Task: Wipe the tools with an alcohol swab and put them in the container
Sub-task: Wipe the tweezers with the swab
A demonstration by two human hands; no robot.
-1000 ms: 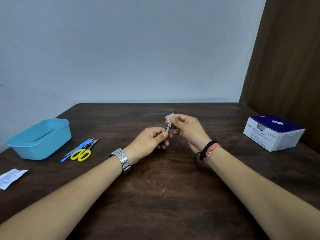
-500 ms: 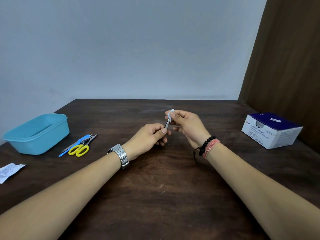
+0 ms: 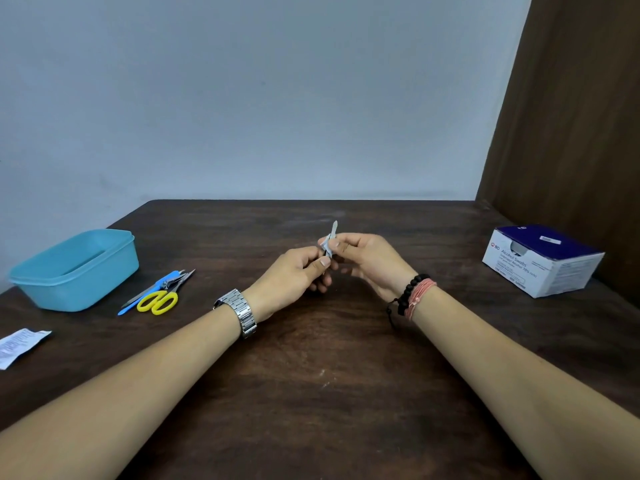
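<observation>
While the left hand (image 3: 294,275) pinches the lower end of a thin metal tool (image 3: 333,232) at mid-frame, the right hand (image 3: 367,261) pinches a small white swab (image 3: 325,244) folded round the tool's shaft, so the wiping looks to be under way on this first piece; the tool's tip stands clear above the fingers. Both hands are curled closed on what they hold, raised a little off the table (image 3: 329,358). At the left of the frame the blue container (image 3: 74,271) shows nothing inside as far as its visible floor tells. Just right of it lie the scissors (image 3: 159,299), a blue-handled tool (image 3: 149,294) and what seems another metal piece, apparently not yet wiped. A torn wrapper (image 3: 20,344) lies at the lower left edge, and the swab box (image 3: 543,261) sits at the right. Judging by this, most of the task remains.
</observation>
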